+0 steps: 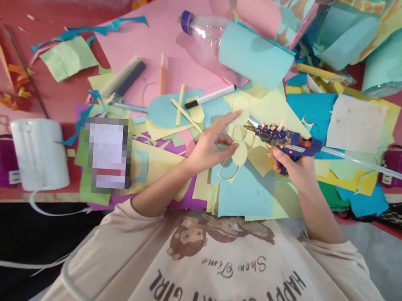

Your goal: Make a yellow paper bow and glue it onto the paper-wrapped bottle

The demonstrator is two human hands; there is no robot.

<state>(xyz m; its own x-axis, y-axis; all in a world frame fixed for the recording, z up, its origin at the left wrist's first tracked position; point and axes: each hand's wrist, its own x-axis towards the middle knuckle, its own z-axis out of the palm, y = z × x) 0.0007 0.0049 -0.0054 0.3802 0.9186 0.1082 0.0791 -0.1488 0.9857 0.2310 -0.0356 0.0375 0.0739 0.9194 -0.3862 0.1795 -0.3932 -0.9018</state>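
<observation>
My right hand (297, 170) grips a blue hot glue gun (308, 147) by its handle, its nozzle pointing left. A clear glue stick (357, 163) runs out of the gun's back. The nozzle tip is over or beside a pale yellow paper cutout (240, 154) made of rounded shapes; contact cannot be made out. Over the cutout's left side, my left hand (212, 144) has its fingers apart, the index fingertip on the upper oval and the thumb by the lower one. Just below lies a paper piece with an oval hole (229, 171).
A clear bottle (208, 33) wrapped in light blue paper lies beyond my hands. Nearby are a black-capped marker (213, 96) and a dark-handled cutter (128, 80). At left are a blurred phone-like device (108, 154) and a white corded case (40, 154). Coloured paper scraps cover the table.
</observation>
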